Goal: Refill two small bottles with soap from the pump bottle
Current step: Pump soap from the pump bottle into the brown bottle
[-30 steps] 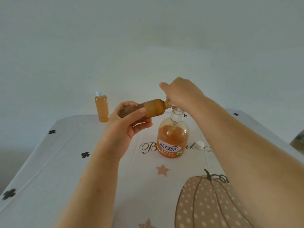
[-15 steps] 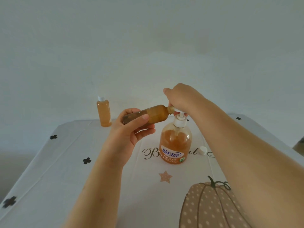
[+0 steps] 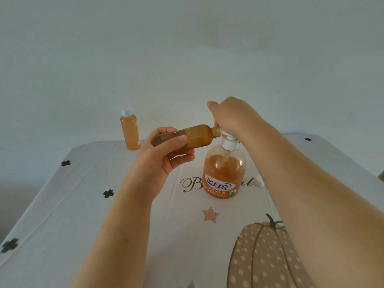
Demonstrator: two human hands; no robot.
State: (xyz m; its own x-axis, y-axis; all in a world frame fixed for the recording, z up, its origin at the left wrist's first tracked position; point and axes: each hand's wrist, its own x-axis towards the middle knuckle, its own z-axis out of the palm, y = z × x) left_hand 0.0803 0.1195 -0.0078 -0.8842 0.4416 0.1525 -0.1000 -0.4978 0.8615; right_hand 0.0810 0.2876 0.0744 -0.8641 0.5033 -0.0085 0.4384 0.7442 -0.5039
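Printed tablecloth (image 3: 83,204) below a blank wall. Centre frame: gripping a small bottle (image 3: 193,136) sideways in the left hand (image 3: 160,156), mouth against the nozzle; pressing on the pump bottle (image 3: 224,173) with the right hand (image 3: 232,119) curled over its head. Looks largely filled (murky, hard to gauge). Upper left: capped bottle (image 3: 129,130), apparently done. Right: loose cap (image 3: 259,181), yet to be screwed on.

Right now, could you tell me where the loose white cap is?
In the head view, the white cap lies on the tablecloth, just right of the pump bottle.
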